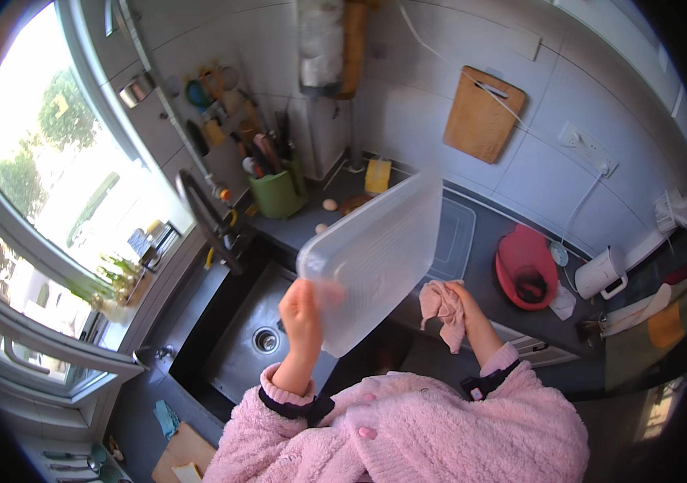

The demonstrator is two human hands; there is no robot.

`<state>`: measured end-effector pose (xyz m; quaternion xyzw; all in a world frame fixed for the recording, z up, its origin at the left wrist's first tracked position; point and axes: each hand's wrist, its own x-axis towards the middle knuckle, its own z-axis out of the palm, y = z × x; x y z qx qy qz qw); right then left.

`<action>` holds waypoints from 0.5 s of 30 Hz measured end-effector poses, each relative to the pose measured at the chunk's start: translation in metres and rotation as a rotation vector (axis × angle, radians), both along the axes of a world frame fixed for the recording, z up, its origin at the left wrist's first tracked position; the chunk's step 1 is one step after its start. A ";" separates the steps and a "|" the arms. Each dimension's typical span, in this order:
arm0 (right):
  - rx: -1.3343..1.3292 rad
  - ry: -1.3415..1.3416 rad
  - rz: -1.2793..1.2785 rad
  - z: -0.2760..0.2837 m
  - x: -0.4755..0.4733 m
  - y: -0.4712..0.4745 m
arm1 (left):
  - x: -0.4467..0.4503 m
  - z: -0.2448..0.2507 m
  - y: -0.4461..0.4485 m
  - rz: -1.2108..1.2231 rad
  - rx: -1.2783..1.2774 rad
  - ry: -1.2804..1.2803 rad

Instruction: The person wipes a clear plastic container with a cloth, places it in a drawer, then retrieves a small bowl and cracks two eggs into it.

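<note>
My left hand point(301, 314) grips the near edge of a translucent plastic bin point(373, 253), tilted up on its side in the air. The fingers show faintly through its wall. Bunched in my right hand point(467, 308) is a pink cloth point(443, 311), which hangs just right of the bin and apart from it. A flat translucent lid point(455, 235) lies on the dark countertop behind the bin, partly hidden by it. Below and left of the bin is the sink point(240, 356), with its metal drain point(266, 340) in view.
A black faucet point(204, 211) arches over the sink's far left. Behind stand a green utensil holder point(277, 193) and an egg point(330, 205). To the right are a red basin point(527, 265) and a white kettle point(603, 275). A wooden board point(180, 453) lies at lower left.
</note>
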<state>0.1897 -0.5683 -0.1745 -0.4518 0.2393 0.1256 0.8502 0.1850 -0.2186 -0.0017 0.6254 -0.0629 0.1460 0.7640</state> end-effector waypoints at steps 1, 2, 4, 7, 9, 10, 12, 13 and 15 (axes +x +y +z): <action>0.030 -0.138 -0.027 0.001 -0.004 -0.018 | 0.014 0.001 -0.021 -0.083 0.025 -0.024; 0.022 -0.042 -0.101 0.002 -0.009 -0.036 | 0.026 0.001 -0.038 -0.224 0.059 -0.039; 0.034 -0.073 -0.140 0.006 -0.014 -0.069 | 0.052 0.001 -0.076 -0.287 0.431 -0.203; 0.040 0.042 -0.323 0.013 -0.018 -0.112 | 0.091 -0.008 -0.141 -0.518 0.542 -0.526; 0.071 0.028 -0.364 0.017 -0.019 -0.135 | 0.110 -0.021 -0.175 -0.829 0.670 -0.344; 0.085 0.015 -0.361 0.019 -0.020 -0.144 | 0.119 -0.032 -0.196 -0.880 0.771 -0.393; 0.013 0.048 -0.347 0.023 -0.023 -0.162 | 0.131 -0.059 -0.236 -0.924 0.908 -0.562; 0.023 0.027 -0.329 0.024 -0.025 -0.171 | 0.138 -0.075 -0.255 -0.911 0.965 -0.677; 0.029 0.017 -0.363 0.025 -0.031 -0.187 | 0.151 -0.111 -0.284 -0.882 1.101 -0.845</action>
